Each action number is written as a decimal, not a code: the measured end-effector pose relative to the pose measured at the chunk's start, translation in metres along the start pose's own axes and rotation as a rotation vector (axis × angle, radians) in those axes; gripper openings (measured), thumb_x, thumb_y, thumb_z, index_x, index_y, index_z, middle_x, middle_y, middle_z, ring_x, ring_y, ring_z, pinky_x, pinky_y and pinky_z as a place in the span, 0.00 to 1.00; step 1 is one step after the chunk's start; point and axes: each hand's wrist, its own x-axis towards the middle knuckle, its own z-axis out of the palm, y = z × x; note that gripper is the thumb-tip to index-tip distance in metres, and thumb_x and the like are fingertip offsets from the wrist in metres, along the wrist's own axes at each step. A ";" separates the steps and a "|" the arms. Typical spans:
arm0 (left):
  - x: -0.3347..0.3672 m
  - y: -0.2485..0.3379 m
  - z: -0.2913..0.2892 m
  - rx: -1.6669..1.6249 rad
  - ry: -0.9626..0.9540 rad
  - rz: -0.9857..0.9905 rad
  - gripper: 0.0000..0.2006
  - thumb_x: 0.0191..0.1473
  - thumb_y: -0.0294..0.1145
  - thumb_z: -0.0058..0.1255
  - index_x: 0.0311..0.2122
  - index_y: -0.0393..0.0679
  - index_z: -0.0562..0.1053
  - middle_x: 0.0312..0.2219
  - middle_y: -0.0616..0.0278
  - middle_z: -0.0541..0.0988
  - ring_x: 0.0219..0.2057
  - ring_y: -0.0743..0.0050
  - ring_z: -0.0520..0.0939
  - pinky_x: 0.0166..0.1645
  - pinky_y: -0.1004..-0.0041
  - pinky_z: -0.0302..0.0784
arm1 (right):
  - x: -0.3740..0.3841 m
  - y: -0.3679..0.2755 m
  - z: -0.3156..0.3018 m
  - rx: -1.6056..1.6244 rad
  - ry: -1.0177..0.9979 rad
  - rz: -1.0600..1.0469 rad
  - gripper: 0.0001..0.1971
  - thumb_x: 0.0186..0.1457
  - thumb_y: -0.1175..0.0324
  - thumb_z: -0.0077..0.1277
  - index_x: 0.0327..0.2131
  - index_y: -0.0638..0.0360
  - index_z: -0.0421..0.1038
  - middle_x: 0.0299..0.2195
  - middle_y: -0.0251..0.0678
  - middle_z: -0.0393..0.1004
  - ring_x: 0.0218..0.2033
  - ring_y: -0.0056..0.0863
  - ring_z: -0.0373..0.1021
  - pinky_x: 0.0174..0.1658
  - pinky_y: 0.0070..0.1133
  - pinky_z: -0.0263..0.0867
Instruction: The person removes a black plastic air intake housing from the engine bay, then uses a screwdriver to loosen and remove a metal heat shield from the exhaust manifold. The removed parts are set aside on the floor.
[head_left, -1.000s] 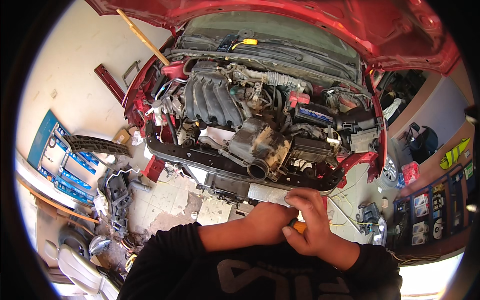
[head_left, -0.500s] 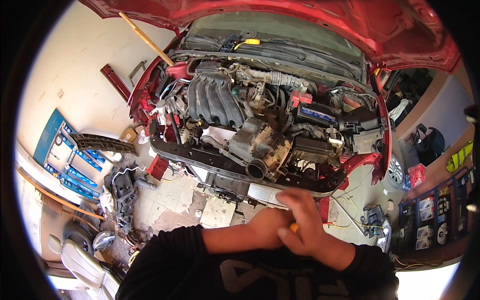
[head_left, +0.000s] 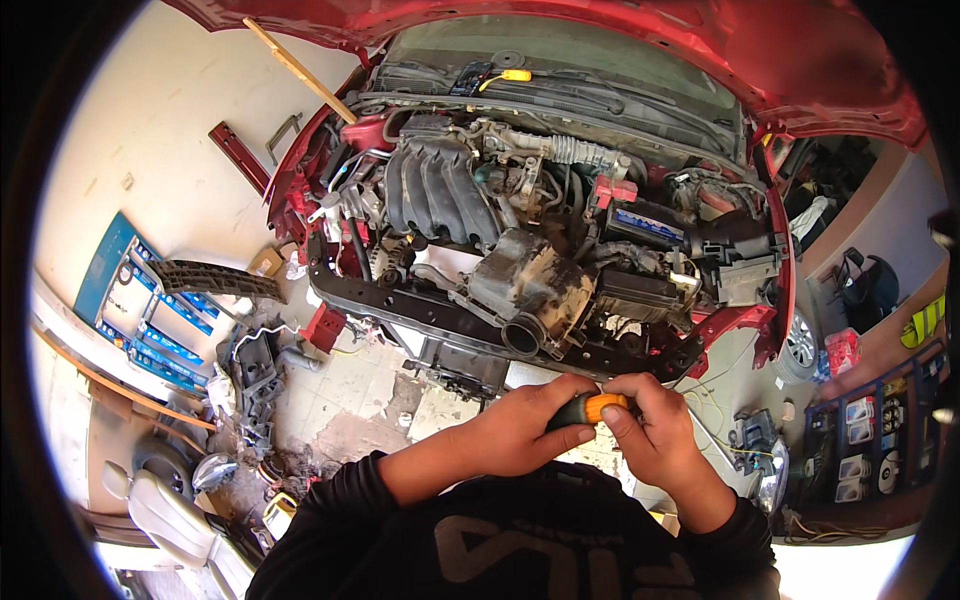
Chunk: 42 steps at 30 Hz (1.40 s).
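The orange-and-black tool handle [head_left: 590,409] sits low centre of the frame, gripped by my left hand [head_left: 520,432] and pinched by my right hand [head_left: 655,440]. A slip could drop it onto the littered floor [head_left: 360,400] below the engine bay [head_left: 540,230].

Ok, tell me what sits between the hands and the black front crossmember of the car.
In the head view, from the left hand and right hand on the orange-and-black tool handle up to the crossmember: only pale floor.

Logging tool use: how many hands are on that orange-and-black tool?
2: left hand wraps the tool at its black end, right hand grips the orange end. Rest of the tool is hidden.
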 end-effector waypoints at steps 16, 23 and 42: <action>0.002 -0.031 -0.034 -0.955 -0.740 -0.229 0.22 0.78 0.52 0.57 0.56 0.40 0.73 0.29 0.72 0.73 0.25 0.86 0.70 0.29 0.78 0.66 | 0.003 -0.005 -0.010 -0.021 -0.166 -0.312 0.20 0.61 0.73 0.71 0.54 0.65 0.77 0.40 0.46 0.83 0.38 0.50 0.82 0.42 0.38 0.79; 0.006 -0.026 -0.033 -0.597 -0.485 -0.005 0.26 0.77 0.49 0.59 0.66 0.38 0.72 0.39 0.66 0.80 0.39 0.79 0.79 0.44 0.74 0.77 | 0.019 -0.011 -0.008 -0.057 -0.185 -0.309 0.22 0.62 0.69 0.71 0.56 0.63 0.76 0.41 0.47 0.83 0.39 0.50 0.82 0.42 0.39 0.79; -0.006 -0.016 -0.023 0.021 -0.182 0.161 0.25 0.69 0.39 0.66 0.63 0.41 0.69 0.37 0.43 0.86 0.39 0.28 0.87 0.41 0.46 0.82 | 0.004 -0.004 -0.002 -0.043 -0.065 -0.295 0.17 0.64 0.74 0.68 0.54 0.66 0.77 0.39 0.47 0.82 0.35 0.46 0.79 0.38 0.35 0.75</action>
